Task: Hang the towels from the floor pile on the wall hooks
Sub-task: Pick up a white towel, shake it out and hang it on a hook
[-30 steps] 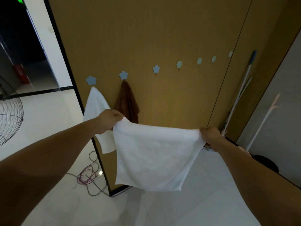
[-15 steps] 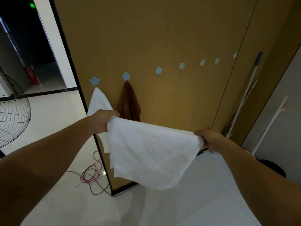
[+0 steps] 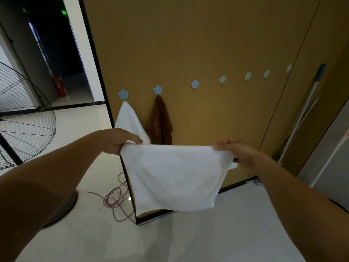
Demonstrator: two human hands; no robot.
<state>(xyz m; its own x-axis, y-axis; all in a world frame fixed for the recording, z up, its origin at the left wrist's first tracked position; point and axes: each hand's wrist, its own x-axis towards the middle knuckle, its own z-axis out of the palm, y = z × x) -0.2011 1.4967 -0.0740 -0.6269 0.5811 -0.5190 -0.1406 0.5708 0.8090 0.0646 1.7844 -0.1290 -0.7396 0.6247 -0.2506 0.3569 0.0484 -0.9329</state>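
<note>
I hold a white towel (image 3: 175, 176) spread out in front of the tan wall. My left hand (image 3: 117, 140) pinches its upper left corner and my right hand (image 3: 238, 152) grips its upper right corner. Several blue flower-shaped hooks run along the wall. A white towel (image 3: 128, 120) hangs from the leftmost hook (image 3: 123, 94), and a brown towel (image 3: 159, 121) hangs from the second hook (image 3: 157, 89). The third hook (image 3: 194, 84) is bare, above the held towel. The floor pile is out of sight.
A standing fan (image 3: 22, 118) with a round base is at the left. A purple cable (image 3: 115, 199) lies coiled on the white floor by the wall's corner. A mop handle (image 3: 304, 110) leans against the wall at the right.
The view has shifted so the wall and hooks sit further right. The towel is pulled flatter between my hands, and both hands have lifted slightly toward the hooks.
</note>
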